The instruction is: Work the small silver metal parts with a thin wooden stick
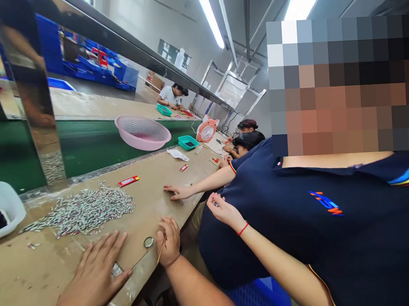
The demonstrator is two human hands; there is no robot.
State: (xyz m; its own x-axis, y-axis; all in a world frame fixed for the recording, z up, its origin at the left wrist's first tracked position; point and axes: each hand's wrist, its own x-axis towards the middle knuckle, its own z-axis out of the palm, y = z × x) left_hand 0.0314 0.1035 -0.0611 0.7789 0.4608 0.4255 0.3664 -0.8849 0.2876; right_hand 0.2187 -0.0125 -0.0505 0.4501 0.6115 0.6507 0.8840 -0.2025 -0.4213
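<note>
My left hand [97, 268] lies palm down on the brown tabletop with its fingers stretched out. Partly under its thumb is a small greyish flat piece [117, 270], too covered to name. At the table's front edge my right hand [169, 241] is curled closed around a thin wooden stick [161, 251], which points down past the edge. Just left of that hand sits a bottle cap [149, 241] whose contents I cannot make out. Beyond my left hand spreads a heap of small pale cylindrical parts [87, 209] with dark and reddish marks.
A co-worker in a navy shirt [263, 223] is close on the right, one hand [179, 191] reaching over the table. Behind the heap lies a red-yellow box [128, 181]. A pink basket [144, 140], teal tray [188, 142] and white container [13, 202] stand farther off.
</note>
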